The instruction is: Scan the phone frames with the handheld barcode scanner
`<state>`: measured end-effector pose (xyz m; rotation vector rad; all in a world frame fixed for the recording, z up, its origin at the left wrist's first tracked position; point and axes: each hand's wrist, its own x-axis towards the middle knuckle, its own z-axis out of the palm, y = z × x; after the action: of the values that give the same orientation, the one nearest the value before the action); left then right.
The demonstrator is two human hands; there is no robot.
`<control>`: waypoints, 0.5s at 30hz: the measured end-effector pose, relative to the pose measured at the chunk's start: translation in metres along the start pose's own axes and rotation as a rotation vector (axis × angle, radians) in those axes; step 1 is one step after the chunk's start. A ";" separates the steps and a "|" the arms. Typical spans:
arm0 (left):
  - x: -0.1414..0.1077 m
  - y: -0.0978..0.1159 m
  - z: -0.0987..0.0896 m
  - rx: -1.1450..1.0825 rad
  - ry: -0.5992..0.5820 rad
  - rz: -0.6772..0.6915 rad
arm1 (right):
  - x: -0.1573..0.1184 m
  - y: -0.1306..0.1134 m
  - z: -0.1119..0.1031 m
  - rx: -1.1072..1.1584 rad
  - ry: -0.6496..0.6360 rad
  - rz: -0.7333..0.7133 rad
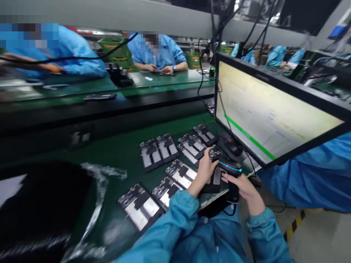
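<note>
My right hand (246, 187) is wrapped round a black handheld barcode scanner (230, 167) with a lit blue strip across its head. The scanner sits over an opened phone (216, 179), whose circuit board and silvery battery area show in part. On the left side of that phone, my left hand (203, 170) grips its edge between thumb and fingers. Close by on the green bench lie more opened phones, among them one at the front (141, 208), a nearby one (181, 173) and a pair at the back (150, 155).
A monitor (274, 109) with a green bar on its screen stands at the right, a black mouse (233, 146) below it. Clear plastic wrap (100, 193) edges a black surface at left. Co-workers in blue (161, 51) sit across the line. Cables hang overhead.
</note>
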<state>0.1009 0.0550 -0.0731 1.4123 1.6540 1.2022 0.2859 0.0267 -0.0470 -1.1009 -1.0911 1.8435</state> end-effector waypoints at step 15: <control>-0.037 0.043 -0.176 0.640 0.322 -0.146 | 0.063 -0.007 -0.045 -0.120 -0.210 0.327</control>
<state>-0.0331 -0.0219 0.0295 1.4664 2.4749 0.8816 0.3045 0.0977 -0.0721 -1.2354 -1.2102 2.2140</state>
